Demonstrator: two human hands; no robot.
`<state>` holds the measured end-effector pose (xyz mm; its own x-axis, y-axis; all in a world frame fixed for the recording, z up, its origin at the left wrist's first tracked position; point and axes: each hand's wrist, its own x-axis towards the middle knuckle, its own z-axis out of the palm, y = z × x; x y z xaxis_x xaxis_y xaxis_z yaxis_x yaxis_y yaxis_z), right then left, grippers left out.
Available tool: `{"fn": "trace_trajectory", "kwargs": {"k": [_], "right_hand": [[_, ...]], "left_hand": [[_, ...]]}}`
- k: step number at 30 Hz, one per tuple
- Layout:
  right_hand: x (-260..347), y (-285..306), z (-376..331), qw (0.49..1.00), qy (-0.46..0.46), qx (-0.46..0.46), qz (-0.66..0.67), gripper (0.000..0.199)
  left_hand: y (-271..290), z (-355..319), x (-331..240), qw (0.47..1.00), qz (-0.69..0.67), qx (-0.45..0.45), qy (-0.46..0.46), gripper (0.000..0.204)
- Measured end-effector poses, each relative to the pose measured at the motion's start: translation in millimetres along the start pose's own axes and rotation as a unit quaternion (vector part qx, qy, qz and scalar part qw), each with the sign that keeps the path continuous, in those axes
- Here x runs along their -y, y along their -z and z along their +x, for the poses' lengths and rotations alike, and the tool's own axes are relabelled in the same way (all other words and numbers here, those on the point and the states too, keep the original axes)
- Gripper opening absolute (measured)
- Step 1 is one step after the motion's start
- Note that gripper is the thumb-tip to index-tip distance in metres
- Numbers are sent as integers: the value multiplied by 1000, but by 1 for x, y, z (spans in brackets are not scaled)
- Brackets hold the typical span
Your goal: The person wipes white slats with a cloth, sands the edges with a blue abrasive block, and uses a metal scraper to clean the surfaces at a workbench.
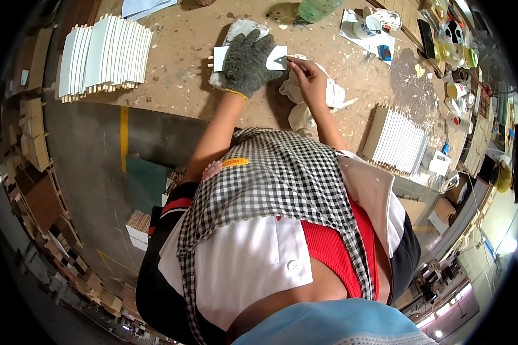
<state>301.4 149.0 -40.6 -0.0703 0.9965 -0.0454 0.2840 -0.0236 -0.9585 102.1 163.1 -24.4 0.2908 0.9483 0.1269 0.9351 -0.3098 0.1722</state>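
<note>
Two hands on one part: the white piece (277, 52) sits on the far side of the worktable (184, 80) from my body, straight out past my apron (282, 167), long axis running left to right, so crosswise to my left forearm. Left hand (246, 64), in a grey glove, lies palm down over its middle, fingers pointing away from me and slightly spread, pinning rather than gripping, as I read it. Under both is a pale smeared block (244, 26), which shows beyond my fingertips and turns its length away from me, across the piece. Small wooden pegs (210, 57) stick out past the left end. Key relation: right end of the piece points at my bare right hand (312, 83), whose thumb and finger come together just at that end. Left hand owns the middle, right hand is the nearer one to that end. Can't tell from up here whether something thin sits in the pinch; the dark wedge on the piece there could be shadow. Crumpled white cloth (335, 95) lies beside and partly behind my right hand. Stacks of similar pieces: left stack (106, 54) well off, right stack (396, 138) nearer the table's front edge.
</note>
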Motion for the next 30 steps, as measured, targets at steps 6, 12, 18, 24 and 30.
{"fn": "trace_trajectory", "kwargs": {"k": [6,12,18,24,30], "right_hand": [[-2,2,-4,993,70,-20,-97,18],[-3,-1,-1,986,91,-36,-134,20],[-5,-22,1,996,15,-74,-47,20],[-14,13,37,929,-191,-76,306,31],[-7,12,-4,1000,0,9,22,24]], "left_hand": [[-1,1,0,1000,13,3,-10,74],[0,3,0,1000,0,5,1,75],[-7,2,3,999,-7,-32,17,80],[1,0,-2,1000,-19,-6,0,79],[-5,-2,1,1000,-2,-10,-19,73]]}}
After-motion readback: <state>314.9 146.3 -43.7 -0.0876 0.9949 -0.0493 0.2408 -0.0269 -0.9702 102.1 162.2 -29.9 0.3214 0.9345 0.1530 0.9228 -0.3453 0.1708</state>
